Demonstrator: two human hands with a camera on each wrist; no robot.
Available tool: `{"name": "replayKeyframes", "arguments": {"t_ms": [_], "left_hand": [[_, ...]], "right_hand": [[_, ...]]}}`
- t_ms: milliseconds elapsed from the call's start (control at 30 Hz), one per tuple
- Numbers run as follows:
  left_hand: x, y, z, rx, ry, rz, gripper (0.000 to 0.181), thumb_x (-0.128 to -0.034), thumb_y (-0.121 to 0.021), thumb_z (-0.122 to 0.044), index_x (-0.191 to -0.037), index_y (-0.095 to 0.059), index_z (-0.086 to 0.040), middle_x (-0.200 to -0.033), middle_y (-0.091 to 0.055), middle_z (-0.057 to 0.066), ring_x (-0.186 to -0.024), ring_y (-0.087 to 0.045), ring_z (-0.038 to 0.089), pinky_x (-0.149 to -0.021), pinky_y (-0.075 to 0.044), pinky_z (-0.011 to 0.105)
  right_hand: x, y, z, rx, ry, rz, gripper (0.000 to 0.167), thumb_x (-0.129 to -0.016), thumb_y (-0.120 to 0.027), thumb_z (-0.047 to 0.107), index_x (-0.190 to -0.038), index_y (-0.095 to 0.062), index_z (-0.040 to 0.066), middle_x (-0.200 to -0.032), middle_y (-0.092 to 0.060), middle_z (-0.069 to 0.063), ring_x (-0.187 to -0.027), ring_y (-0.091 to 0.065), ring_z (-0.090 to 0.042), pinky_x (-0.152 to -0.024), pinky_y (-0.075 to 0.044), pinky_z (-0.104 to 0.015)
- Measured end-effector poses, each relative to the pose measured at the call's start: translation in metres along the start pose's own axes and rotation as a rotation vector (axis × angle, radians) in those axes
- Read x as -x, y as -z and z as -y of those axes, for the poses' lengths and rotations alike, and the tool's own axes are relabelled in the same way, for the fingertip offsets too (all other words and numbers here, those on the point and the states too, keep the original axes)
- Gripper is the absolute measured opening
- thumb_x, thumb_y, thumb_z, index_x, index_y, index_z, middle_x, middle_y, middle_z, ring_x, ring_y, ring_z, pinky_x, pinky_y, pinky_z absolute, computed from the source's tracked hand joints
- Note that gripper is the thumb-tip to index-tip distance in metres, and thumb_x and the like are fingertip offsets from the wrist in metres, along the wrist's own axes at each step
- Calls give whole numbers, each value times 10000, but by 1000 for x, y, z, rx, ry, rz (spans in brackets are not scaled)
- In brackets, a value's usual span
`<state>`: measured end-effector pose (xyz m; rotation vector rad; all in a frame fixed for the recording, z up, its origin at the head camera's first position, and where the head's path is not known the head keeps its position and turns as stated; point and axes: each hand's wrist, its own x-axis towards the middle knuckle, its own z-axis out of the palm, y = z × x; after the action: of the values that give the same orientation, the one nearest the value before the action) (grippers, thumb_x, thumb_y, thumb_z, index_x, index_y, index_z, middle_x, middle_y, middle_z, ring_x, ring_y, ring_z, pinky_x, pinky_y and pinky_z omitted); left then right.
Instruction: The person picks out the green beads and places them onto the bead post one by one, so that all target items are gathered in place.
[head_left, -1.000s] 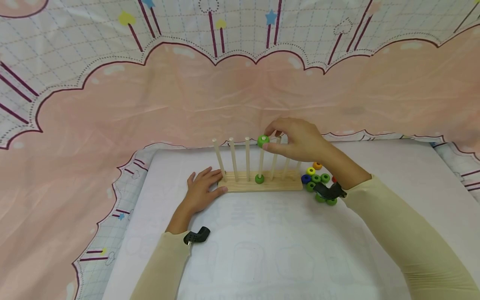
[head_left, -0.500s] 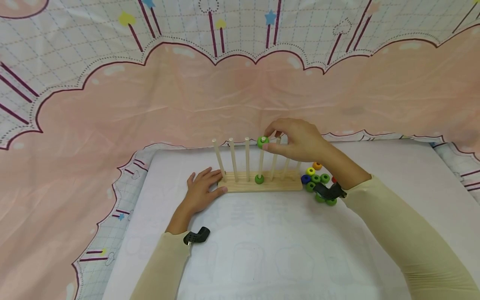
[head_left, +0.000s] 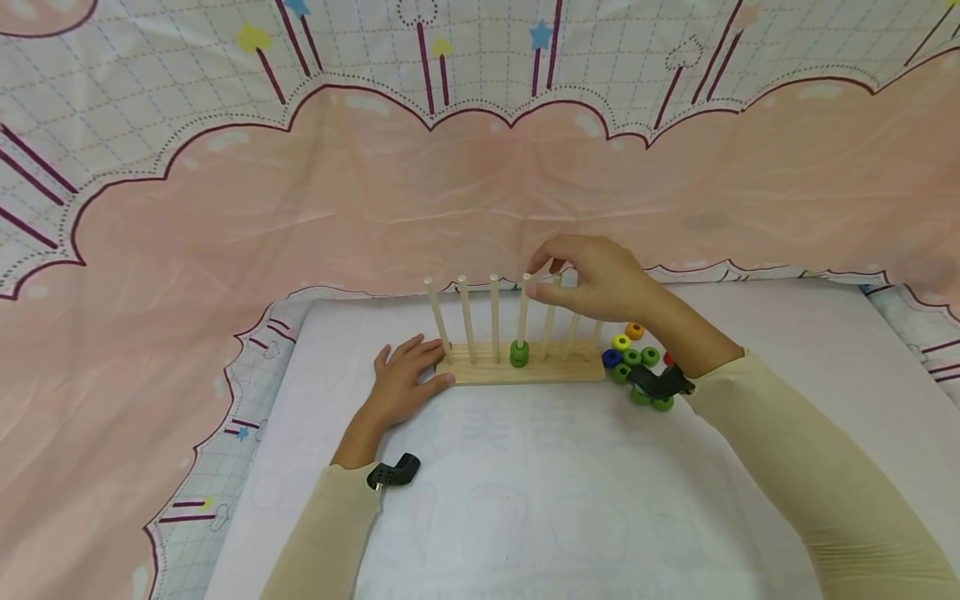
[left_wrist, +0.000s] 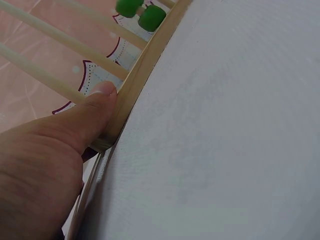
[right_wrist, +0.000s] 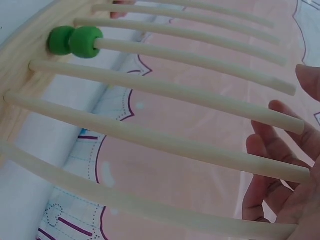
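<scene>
A wooden peg rack (head_left: 480, 374) stands on the white tabletop with a row of several upright pegs. Two green beads sit stacked at the foot of the middle peg; the right wrist view shows the upper bead (right_wrist: 86, 42) touching the lower bead (right_wrist: 60, 40). My right hand (head_left: 600, 279) is at the top of that peg, thumb and fingertips apart and nothing held. Its curved fingers (right_wrist: 267, 145) also appear beyond the peg tops. My left hand (head_left: 405, 383) rests against the rack's left end, fingers spread, with the thumb (left_wrist: 102, 95) lying along the base.
Right of the rack lies a group of loose beads: several green beads (head_left: 632, 357), a blue bead (head_left: 612, 358), a yellow bead (head_left: 621, 342), an orange bead (head_left: 634, 332) and a partly hidden red one. A pink patterned cloth (head_left: 450, 200) hangs behind the table.
The green bead that my right hand held at the peg's top has dropped down onto the lower bead. My right fingers have let go; the left hand has not moved.
</scene>
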<state>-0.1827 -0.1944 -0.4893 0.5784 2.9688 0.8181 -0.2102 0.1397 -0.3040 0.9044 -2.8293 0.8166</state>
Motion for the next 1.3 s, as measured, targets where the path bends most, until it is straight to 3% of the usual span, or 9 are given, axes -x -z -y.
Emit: {"name": "replayKeyframes", "arguments": {"t_ms": [267,433,600,833,1067,1167,1300], "left_hand": [[1,-1,0,0,-4,4,612,-966,-667,-475,-1479,-562,-159,-1568,-504,34,-1549,-281,310,-1194,-21,680],[0,-1,0,0,-2,16,618,-970,-658,-484,-1486,-553,-158,-1580,-490,33,-1554,-267,307,-1198,-13,675],[0,-1,1,-1,5,12,618,-968,-660,-486,-1485,-554,-164,-1580,-489,29,-1555,-265,302,-1199,-9,671],[-1,0,-1,2,7,17,617,-970,-659,-483,-1485,-554,-161,-1581,-488,32,-1556,-262,306,-1201,-6,670],[1,0,-2,3,12,14,613,-971,-660,-476,-1481,-558,-152,-1577,-492,42,-1552,-270,317,-1199,-11,673],[1,0,-2,2,12,15,614,-971,-658,-478,-1482,-557,-152,-1579,-490,41,-1552,-271,318,-1198,-11,675],[0,0,-2,-4,15,18,617,-972,-653,-486,-1483,-555,-154,-1582,-487,39,-1553,-267,316,-1198,-10,676]], "right_hand": [[1,5,0,-108,22,-9,284,-925,-750,386,-1142,-712,206,-1158,-707,50,-1063,-617,-149,-915,-509,-420],[4,13,-1,-216,32,-72,222,-945,-735,279,-1130,-721,157,-1152,-699,19,-1032,-617,-150,-962,-522,-448],[9,23,-5,-261,28,-142,177,-980,-697,204,-1140,-715,130,-1129,-693,6,-1029,-593,-130,-959,-521,-364],[22,34,-26,-321,-59,-192,256,-1035,-604,271,-1206,-696,105,-1193,-678,-12,-1057,-606,-98,-889,-494,-173],[39,28,-66,-356,-180,-166,392,-1099,-446,336,-1250,-648,36,-1205,-665,-100,-1036,-588,-161,-893,-472,-159],[48,22,-82,-323,-265,-122,437,-1096,-431,399,-1275,-637,57,-1243,-663,-101,-1076,-586,-198,-972,-497,-250],[61,15,-100,-276,-346,-62,480,-1081,-434,469,-1297,-627,86,-1257,-658,-123,-1141,-575,-270,-1030,-485,-514]]}}
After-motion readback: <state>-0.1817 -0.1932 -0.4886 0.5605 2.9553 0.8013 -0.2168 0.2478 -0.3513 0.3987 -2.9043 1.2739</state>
